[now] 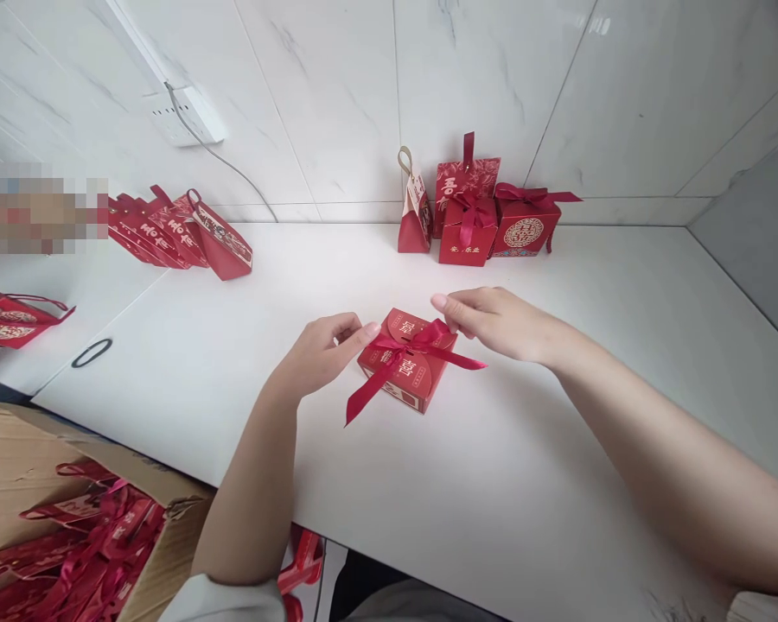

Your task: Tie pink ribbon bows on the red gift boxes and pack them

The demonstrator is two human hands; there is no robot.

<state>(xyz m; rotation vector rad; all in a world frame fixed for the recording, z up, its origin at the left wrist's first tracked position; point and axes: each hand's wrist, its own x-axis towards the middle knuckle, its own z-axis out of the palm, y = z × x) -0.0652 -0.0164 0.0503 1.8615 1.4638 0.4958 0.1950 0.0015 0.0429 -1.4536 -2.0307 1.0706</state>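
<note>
A small red gift box (410, 373) with gold characters lies on the white table (493, 484), tied with a red ribbon (389, 376) whose tails trail to the front left and to the right. My left hand (321, 350) is at the box's left corner, fingers curled and pinched on the left bow loop. My right hand (493, 321) comes from the right, its fingers pinched on the right bow loop over the box.
Three finished red boxes (470, 226) and a small pouch (415, 212) stand by the back wall. Flat red boxes (181, 231) are fanned at the back left. A cardboard carton (71, 536) of ribboned boxes sits at lower left. A black ring (92, 352) lies near the table seam.
</note>
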